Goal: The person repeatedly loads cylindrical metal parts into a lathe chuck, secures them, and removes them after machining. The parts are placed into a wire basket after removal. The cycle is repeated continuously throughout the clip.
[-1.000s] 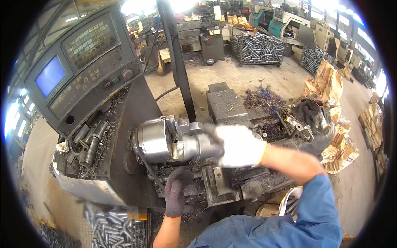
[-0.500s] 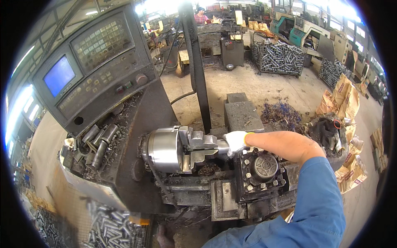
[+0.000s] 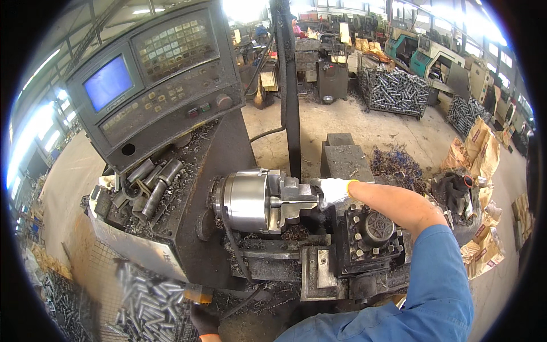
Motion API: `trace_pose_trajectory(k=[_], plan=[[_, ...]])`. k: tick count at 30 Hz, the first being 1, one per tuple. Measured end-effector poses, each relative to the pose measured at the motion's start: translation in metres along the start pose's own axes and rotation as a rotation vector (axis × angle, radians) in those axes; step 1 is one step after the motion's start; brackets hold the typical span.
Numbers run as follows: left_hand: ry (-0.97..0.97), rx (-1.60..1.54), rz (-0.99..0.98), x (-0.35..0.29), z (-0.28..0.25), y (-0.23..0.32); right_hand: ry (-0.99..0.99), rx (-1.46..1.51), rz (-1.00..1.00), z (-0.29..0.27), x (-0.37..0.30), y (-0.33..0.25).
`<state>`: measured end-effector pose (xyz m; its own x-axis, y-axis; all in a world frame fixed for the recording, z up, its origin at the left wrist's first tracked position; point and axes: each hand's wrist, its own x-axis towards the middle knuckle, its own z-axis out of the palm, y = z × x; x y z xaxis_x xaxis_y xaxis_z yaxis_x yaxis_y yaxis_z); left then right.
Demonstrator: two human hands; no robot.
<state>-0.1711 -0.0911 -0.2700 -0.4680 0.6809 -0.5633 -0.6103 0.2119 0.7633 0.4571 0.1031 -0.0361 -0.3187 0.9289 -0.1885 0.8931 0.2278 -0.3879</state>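
Note:
My right hand (image 3: 333,192), in a white glove with a yellow cuff, is closed at the front of the lathe chuck (image 3: 246,200). Its fingers wrap the end of a metal cylinder at the jaws (image 3: 289,196); the glove hides most of that piece. Directly below and to the right of this hand stands the dark, bolted tool post (image 3: 373,236). My left hand (image 3: 204,320), in a dark glove with an orange cuff, hangs low beside a bin of metal cylinders (image 3: 154,305), under an orange-yellow part (image 3: 198,294). Its fingers cannot be made out.
A control panel (image 3: 159,80) with a lit blue screen rises at the left. Loose metal parts (image 3: 151,185) and chips lie on the ledge below it. A dark upright post (image 3: 292,102) stands behind the chuck. Paper sacks (image 3: 481,148) and a full wire crate (image 3: 396,91) are at the right.
The chuck has turned, so its jaws sit at different angles. My right hand stays at their front end. My left hand shows more at the lower edge, and the view has shifted.

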Motion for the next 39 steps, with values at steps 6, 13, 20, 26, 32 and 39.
trace_pose_trajectory(k=[6, 13, 20, 26, 32, 39], plan=[[0.094, 1.163, 0.845, -0.018, -0.001, -0.009, 0.341, 0.137, 0.076, -0.033, -0.087, -0.07], [0.157, 0.79, 1.324, -0.129, 0.085, 0.047, 0.514, 0.423, -0.149, 0.049, -0.251, -0.184], [-0.32, 1.039, 1.892, -0.182, 0.349, 0.15, 0.408, 0.854, 0.205, 0.14, -0.287, -0.16], [-0.045, 1.533, 1.507, -0.164, 0.514, 0.196, 0.406, 0.804, 0.308, 0.164, -0.322, -0.127], [-0.14, 1.32, 1.606, -0.185, 0.504, 0.174, 0.283, 0.615, 0.218, 0.176, -0.324, -0.104], [-0.835, 1.621, 0.95, -0.2, 0.182, -0.059, -0.069, 0.603, -0.08, 0.201, -0.261, -0.125]])
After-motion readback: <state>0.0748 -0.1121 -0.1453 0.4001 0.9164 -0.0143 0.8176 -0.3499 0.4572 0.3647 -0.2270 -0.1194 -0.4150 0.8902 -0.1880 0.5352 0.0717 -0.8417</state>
